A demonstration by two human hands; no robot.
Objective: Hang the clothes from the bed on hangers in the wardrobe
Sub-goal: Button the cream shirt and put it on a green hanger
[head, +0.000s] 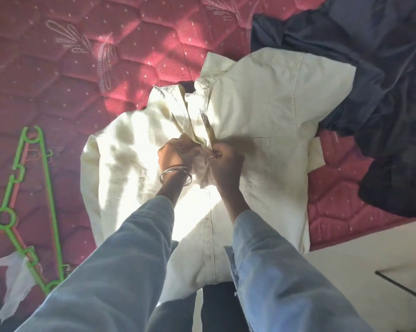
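White tissue on mattress; pale floor.

No readable txt, labels, brands or nos. anywhere: shirt, hangers, mattress all w/o legible marks.

A: Can you see all of the green hanger?
B: No. The left edge cuts it off, and a sleeve hides its bottom.
A: And the dark clothes?
B: They run off the right side.
A: What do the fingers pinch?
B: Too blurry to tell. The shirt is bunched there.
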